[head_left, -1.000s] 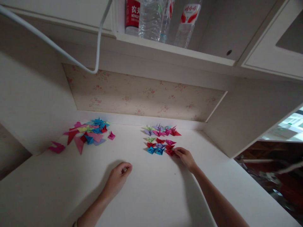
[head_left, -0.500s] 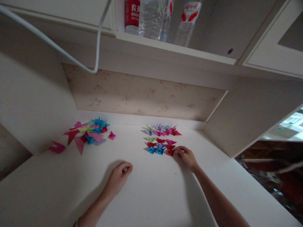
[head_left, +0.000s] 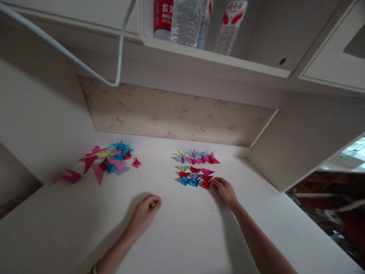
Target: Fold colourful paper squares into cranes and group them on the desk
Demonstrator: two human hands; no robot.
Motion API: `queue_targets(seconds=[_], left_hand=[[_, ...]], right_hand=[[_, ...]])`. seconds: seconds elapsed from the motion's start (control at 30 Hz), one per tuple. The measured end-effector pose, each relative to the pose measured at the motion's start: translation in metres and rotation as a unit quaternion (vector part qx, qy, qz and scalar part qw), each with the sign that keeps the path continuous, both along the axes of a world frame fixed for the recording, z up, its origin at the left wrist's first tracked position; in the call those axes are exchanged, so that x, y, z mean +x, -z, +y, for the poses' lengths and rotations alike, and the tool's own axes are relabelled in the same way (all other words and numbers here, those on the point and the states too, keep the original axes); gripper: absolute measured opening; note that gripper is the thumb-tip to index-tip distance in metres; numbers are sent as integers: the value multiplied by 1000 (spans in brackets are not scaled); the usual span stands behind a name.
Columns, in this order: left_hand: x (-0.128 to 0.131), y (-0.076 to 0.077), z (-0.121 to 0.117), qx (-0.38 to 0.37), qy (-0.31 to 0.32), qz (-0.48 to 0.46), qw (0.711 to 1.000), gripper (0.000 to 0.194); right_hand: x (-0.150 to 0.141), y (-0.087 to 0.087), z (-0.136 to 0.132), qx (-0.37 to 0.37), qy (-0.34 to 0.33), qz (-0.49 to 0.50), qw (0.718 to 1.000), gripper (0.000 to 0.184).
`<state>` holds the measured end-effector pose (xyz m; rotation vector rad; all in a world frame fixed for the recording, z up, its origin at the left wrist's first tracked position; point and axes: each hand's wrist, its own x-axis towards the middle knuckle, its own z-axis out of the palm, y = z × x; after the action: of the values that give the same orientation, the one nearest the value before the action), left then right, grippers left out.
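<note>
At the front right corner of a block of folded paper pieces, my right hand [head_left: 225, 190] pinches the edge of a red origami piece [head_left: 205, 185]. Beside it in the same row sit two blue origami pieces [head_left: 194, 182], with red, purple, green and pink ones behind. Origami cranes [head_left: 193, 156] with raised points stand in rows farther back. My left hand [head_left: 146, 211] rests above the white desk, thumb and fingertips together, with nothing visible in it.
A loose heap of coloured folded paper [head_left: 110, 158] lies at the back left, with a single pink piece [head_left: 136, 163] to its right. Overhead, a shelf [head_left: 216, 57] holds plastic bottles [head_left: 231, 28]. A white cable [head_left: 85, 67] hangs at upper left.
The whole view has shifted slightly, so things appear a little farther right. Both hands hold nearly the same pose, the right one still at the red origami piece.
</note>
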<state>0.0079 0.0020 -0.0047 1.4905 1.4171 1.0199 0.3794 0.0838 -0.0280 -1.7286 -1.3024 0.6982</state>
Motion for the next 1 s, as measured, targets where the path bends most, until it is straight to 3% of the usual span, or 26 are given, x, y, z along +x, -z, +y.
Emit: queue_targets(seconds=[0.7,1.0], left_hand=[[-1,0,1,-6,24,24,999,29],[-2,-1,3,-7,23,24,999,28]], right_hand=[[-7,-10,-12,36,-78,-47,995,26],[-7,-7,-13,31,-50,-26,998,31]])
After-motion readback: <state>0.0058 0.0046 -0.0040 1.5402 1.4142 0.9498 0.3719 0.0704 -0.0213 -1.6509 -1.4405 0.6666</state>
